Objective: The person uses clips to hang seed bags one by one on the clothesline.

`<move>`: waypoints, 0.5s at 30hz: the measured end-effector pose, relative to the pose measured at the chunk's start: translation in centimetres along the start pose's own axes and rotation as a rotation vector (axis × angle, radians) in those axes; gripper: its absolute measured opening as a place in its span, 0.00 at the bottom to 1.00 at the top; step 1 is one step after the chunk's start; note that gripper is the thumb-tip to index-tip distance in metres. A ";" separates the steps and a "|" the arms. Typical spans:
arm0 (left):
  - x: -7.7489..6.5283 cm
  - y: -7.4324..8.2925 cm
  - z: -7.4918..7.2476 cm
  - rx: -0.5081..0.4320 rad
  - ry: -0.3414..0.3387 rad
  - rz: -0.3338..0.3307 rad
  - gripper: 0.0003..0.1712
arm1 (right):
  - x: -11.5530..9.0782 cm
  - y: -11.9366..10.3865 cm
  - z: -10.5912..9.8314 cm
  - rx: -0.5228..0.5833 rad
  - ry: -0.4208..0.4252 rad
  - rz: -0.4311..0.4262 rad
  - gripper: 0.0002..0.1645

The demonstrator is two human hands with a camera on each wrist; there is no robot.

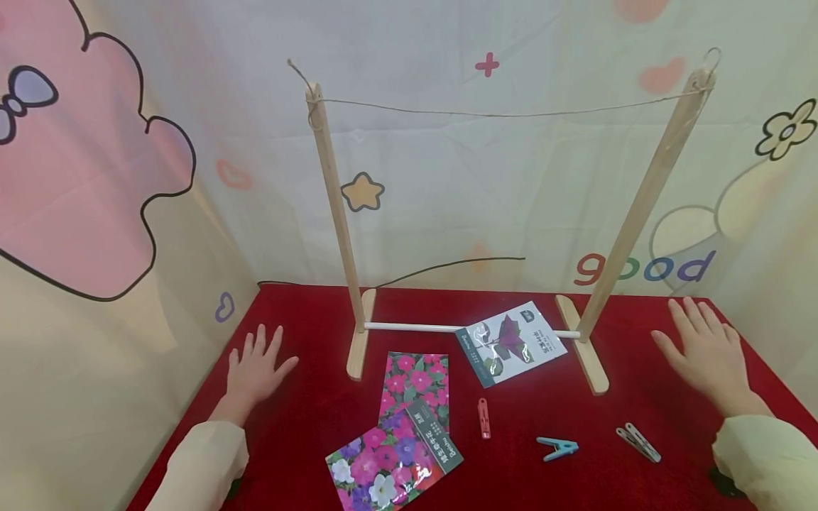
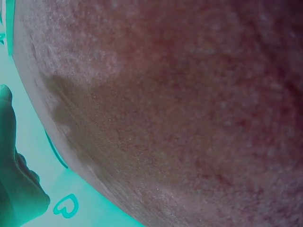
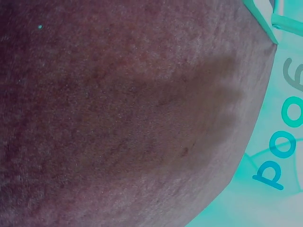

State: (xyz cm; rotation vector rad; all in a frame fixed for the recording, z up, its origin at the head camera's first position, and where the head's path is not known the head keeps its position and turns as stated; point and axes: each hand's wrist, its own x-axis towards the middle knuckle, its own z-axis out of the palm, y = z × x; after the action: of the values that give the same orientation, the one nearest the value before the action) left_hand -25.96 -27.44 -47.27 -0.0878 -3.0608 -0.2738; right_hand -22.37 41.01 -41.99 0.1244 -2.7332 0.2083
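My left hand (image 1: 254, 367) is at the left side of the red table, fingers spread and pointing away, holding nothing. My right hand (image 1: 706, 348) lies likewise at the right side, its fingers straight. Nearest the right hand is a grey clothespin (image 1: 638, 443); a blue clothespin (image 1: 557, 448) and a red clothespin (image 1: 484, 419) lie further left. Between the hands, a petunia seed packet (image 1: 390, 461) overlaps a packet with pink flowers (image 1: 417, 383). Another packet, showing a purple-leaved plant (image 1: 511, 342), leans over the white bar (image 1: 415, 327) of a wooden stand (image 1: 339, 206).
A thin string (image 1: 492, 114) runs between the tops of the stand's two posts. The stand's right foot (image 1: 591, 362) reaches toward the right hand. A printed curtain (image 1: 447, 191) hangs behind the red tablecloth (image 1: 300, 440). The left wrist view mostly shows red cloth with a shadow.
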 end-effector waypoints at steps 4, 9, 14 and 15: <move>-0.2 0.2 0.0 0.000 0.004 0.011 0.44 | 0.0 -0.4 -0.2 -0.011 0.025 -0.025 0.40; -0.5 0.3 0.1 0.006 0.001 0.024 0.44 | 0.1 -1.2 -0.7 -0.021 0.056 -0.059 0.40; -0.7 0.5 0.3 0.010 0.005 0.048 0.44 | 0.2 -2.0 -1.1 -0.009 0.081 -0.085 0.40; -0.8 0.5 0.3 0.008 0.004 0.052 0.44 | 0.2 -2.2 -1.1 -0.005 0.083 -0.090 0.40</move>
State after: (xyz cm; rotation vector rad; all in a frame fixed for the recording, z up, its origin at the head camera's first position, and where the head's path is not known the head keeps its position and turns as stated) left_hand -25.15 -26.89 -47.54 -0.1662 -3.0501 -0.2577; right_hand -21.89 38.99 -40.58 0.2318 -2.6387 0.1774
